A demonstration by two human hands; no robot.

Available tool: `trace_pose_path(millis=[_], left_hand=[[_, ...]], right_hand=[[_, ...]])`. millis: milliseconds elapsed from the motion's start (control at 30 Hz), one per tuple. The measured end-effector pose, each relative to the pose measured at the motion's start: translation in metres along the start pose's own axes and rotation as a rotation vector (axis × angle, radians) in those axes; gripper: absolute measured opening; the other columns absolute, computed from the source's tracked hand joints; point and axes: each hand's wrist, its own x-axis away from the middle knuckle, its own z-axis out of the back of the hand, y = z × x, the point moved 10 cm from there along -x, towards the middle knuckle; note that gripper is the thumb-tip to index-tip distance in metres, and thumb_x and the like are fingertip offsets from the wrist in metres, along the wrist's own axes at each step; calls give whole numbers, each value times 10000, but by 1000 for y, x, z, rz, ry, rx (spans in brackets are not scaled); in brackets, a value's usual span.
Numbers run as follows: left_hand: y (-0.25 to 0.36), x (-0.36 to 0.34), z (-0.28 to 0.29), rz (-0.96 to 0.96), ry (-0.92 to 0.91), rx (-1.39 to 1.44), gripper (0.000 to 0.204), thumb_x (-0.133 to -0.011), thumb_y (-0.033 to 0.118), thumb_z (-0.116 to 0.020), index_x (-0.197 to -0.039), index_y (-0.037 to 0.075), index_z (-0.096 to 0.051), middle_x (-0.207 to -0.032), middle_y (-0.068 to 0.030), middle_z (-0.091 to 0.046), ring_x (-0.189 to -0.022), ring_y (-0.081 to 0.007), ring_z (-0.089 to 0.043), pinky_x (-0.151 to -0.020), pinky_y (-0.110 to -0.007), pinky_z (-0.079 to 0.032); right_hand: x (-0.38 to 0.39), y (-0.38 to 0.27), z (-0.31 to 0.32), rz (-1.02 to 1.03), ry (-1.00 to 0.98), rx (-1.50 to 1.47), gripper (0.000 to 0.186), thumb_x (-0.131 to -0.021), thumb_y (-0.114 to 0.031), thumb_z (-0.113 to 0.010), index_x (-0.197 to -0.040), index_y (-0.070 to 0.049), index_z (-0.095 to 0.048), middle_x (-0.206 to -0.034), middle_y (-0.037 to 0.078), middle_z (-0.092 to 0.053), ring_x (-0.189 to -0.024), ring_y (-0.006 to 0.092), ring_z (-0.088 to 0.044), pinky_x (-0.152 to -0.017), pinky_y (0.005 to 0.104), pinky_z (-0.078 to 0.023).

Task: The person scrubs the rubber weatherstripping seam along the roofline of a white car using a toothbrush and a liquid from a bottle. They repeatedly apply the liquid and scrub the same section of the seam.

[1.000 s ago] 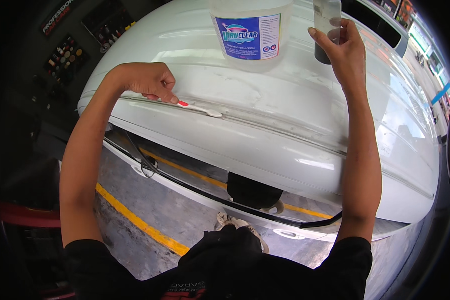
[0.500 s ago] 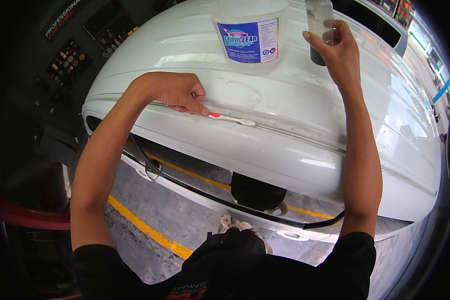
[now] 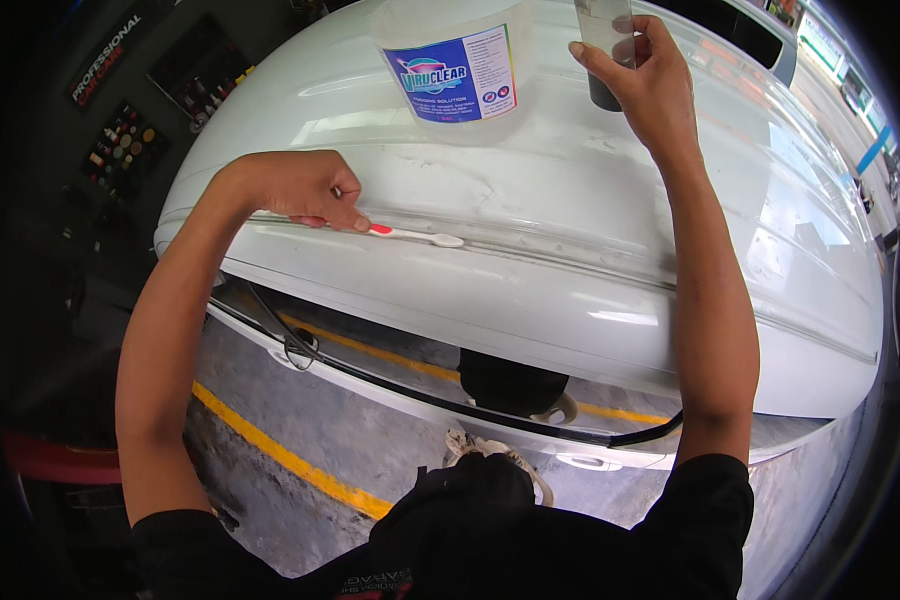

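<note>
White car roof point(image 3: 570, 270) seam's mid-scrub: left hand point(image 3: 305, 188) pinching a toothbrush point(image 3: 415, 235) along it, right hand point(image 3: 635, 85) wrapped round a bottle point(image 3: 602, 50), probably more liquid next.

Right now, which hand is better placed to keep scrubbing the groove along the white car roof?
Left. The left hand already holds the toothbrush with its head lying on the roof groove. The right hand is occupied, gripping a bottle farther up beside the large jug.

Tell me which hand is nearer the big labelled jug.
Right. The right hand holds a bottle just beside the jug; the left hand works a toothbrush lower on the car.
</note>
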Motion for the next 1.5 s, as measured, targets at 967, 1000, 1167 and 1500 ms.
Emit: trace_pose_path(millis=[967,1000,1167,1500], left_hand=[[22,-8,-18,-45,4,23,510,-922,434,-798,-647,58,-592,-543,21,-478,-518,-94,-425,-510,-299,-328],[57,-20,-20,-167,34,-6,517,-932,432,-789,-656,48,-579,-551,19,-474,-533,-98,-429,-526,-301,-341],[25,-9,-18,-78,1,94,491,-918,430,-810,-672,65,-592,-591,15,-519,-524,-88,-430,-501,-288,-333],[40,-14,-15,-113,31,41,497,-885,468,-830,-682,59,-635,-591,4,-542,-519,-107,-458,-519,-304,-358]], right_hand=[[3,-15,-8,-3,-43,17,763,-742,-523,-890,-1247,-11,-637,-1012,164,-738,-905,254,-733,-860,385,-595],[4,-14,-10,-15,-49,10,769,-732,-530,-885,-1252,-19,-640,-1005,160,-736,-894,257,-734,-844,389,-595],[1,-3,1,-40,-18,-44,783,-713,-540,-873,-1266,-37,-643,-999,153,-725,-870,268,-729,-817,410,-590],[5,-15,-9,-14,-35,-40,757,-728,-539,-870,-1250,-40,-646,-960,135,-728,-856,254,-741,-772,393,-606]])
